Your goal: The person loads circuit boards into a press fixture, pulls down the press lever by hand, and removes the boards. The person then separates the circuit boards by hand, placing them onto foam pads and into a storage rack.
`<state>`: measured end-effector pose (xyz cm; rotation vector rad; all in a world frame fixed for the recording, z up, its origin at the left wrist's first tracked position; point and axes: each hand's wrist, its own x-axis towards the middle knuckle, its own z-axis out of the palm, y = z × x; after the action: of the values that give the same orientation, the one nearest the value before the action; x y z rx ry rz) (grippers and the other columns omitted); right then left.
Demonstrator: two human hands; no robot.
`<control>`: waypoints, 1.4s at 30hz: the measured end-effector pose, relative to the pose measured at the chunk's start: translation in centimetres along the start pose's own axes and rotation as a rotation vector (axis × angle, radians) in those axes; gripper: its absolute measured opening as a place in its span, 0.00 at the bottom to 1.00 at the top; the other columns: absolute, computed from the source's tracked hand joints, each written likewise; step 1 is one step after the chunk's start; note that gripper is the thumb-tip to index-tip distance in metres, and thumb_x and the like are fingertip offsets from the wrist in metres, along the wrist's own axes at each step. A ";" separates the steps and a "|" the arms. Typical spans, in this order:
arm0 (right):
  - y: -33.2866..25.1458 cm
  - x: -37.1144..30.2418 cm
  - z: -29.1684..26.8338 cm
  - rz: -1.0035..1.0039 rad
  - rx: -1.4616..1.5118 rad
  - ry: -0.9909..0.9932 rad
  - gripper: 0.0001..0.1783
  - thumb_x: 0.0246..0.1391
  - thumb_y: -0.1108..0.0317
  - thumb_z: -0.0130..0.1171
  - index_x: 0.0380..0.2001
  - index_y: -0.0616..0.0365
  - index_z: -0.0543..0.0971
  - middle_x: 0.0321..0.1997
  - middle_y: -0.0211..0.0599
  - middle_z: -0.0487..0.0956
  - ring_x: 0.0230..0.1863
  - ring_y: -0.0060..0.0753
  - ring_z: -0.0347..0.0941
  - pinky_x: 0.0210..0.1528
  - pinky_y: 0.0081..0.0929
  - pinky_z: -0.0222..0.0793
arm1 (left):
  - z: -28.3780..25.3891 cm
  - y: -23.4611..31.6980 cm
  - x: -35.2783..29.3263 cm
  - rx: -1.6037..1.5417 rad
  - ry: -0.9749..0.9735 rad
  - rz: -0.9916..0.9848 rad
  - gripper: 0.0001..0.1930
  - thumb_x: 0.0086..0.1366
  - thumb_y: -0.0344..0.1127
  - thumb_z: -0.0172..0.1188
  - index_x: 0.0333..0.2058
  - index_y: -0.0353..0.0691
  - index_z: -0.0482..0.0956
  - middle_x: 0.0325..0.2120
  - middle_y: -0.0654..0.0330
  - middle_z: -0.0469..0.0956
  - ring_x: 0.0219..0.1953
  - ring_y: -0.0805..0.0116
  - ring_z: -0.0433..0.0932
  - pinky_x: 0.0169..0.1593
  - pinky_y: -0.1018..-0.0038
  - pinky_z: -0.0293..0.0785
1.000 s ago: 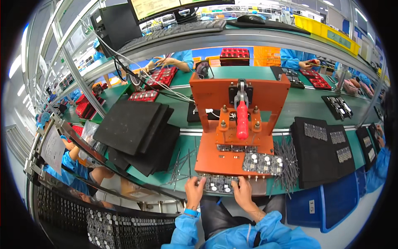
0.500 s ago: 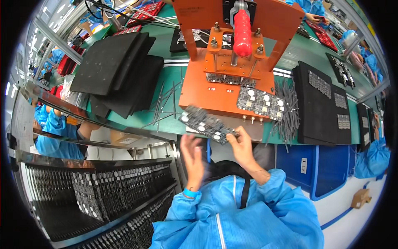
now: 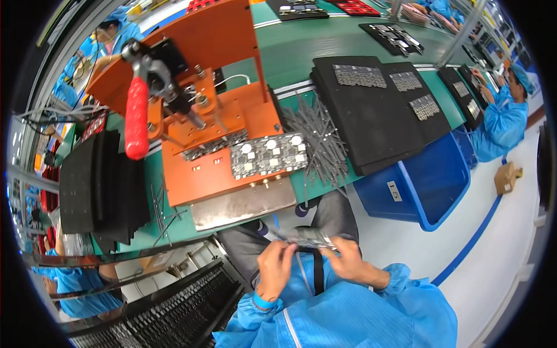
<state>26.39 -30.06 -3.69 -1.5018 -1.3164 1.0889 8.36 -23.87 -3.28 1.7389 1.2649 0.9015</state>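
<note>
Bench point(image 3: 180, 232): supporting orange press point(image 3: 217, 123), left | first circuit board point(image 3: 270, 155): lying on press, near right edge | left hand point(image 3: 275, 269), right hand point(image 3: 351, 261): clamping blurred second circuit board point(image 3: 310, 236), near, off press | seemingly midway: one board resting, one being handled

Bright, even light puts a sheen on the flat silver metal plate point(image 3: 243, 207), motion blur smears the thin grey circuit board point(image 3: 308, 236), and straight edges bend toward the black rim.

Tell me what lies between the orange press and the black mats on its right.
A heap of thin grey strips lies between the orange press and the black mats, in the head view.
</note>
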 end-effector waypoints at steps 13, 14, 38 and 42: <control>3.1 16.1 -23.4 -0.601 -0.637 0.777 0.17 0.52 0.83 0.48 0.45 0.62 0.76 0.44 0.44 0.78 0.47 0.41 0.73 0.50 0.29 0.68 | 14.9 4.9 13.4 -0.851 -0.031 -0.222 0.29 0.69 0.32 0.49 0.64 0.32 0.51 0.63 0.50 0.56 0.64 0.66 0.56 0.64 0.68 0.55; 3.7 16.2 -24.0 -0.602 -0.639 0.782 0.17 0.52 0.83 0.48 0.45 0.62 0.76 0.44 0.44 0.78 0.47 0.41 0.73 0.50 0.29 0.68 | 15.2 4.6 13.4 -0.805 -0.078 -0.168 0.36 0.66 0.32 0.51 0.66 0.32 0.41 0.69 0.48 0.37 0.71 0.60 0.39 0.69 0.63 0.35; 3.9 10.7 -19.3 0.144 0.863 0.627 0.23 0.58 0.65 0.54 0.55 0.53 0.61 0.52 0.37 0.72 0.45 0.39 0.76 0.40 0.38 0.75 | 17.8 6.7 12.4 -0.682 -0.317 0.016 0.32 0.61 0.25 0.56 0.64 0.43 0.59 0.69 0.49 0.36 0.69 0.56 0.47 0.65 0.60 0.54; 3.9 11.7 -18.0 0.138 0.819 0.737 0.19 0.59 0.67 0.52 0.53 0.49 0.63 0.47 0.34 0.73 0.33 0.34 0.76 0.26 0.29 0.72 | 17.5 7.3 11.5 -0.655 -0.362 0.027 0.35 0.60 0.25 0.57 0.65 0.45 0.53 0.68 0.50 0.39 0.70 0.56 0.45 0.68 0.56 0.45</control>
<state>45.51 -19.65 -3.47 -1.1654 -0.1995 0.8567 29.64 -17.47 -3.31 1.3107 0.6121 0.8441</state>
